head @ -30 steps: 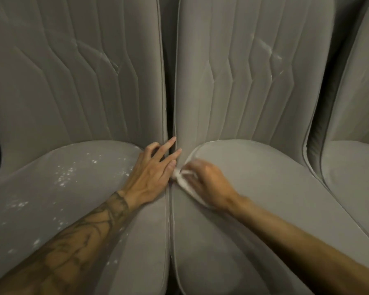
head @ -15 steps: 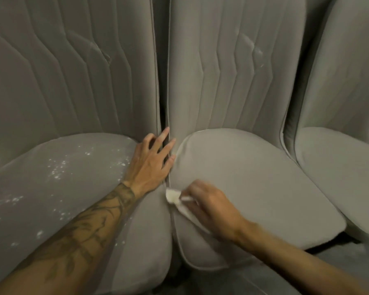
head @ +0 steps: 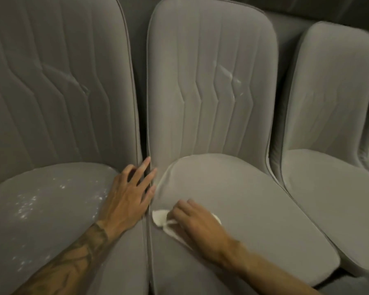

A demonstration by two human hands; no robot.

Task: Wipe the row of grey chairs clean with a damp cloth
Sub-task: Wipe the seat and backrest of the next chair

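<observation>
Cloth (head: 160, 217) has slid forward along the middle seat (head: 232, 199), right grip (head: 197, 222) clutching it, left grip (head: 128, 194) splayed flat.

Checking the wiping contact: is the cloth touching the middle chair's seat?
Touching. The head view shows the white cloth lying flat on the middle chair's seat under the right hand.
</observation>
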